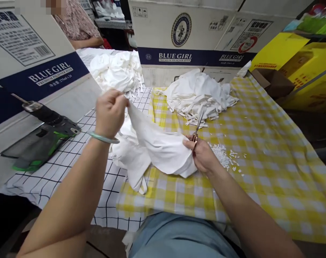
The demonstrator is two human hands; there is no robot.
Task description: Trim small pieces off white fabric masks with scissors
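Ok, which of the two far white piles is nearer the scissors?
The right pile, on the yellow cloth, just beyond the scissors in the right hand. The left pile lies farther off, beyond the left hand.

White cloth, held out at a slant; scissors at its lower end.
White cloth point(163, 143): plain, thin, soft; one end drawn up to a narrow point in the raised left hand point(111, 109), widening downward in loose folds to the right hand point(202, 152), where the thumb lies on its edge. Middle sags; lower edge hangs in a curve over the yellow-and-white checked tablecloth point(179, 200). Scissors point(195, 138): copper-coloured handles, silvery blades, in the same right hand, tips angled up and away from the wearer, clear of the held cloth (blade gap too fine to judge from here).
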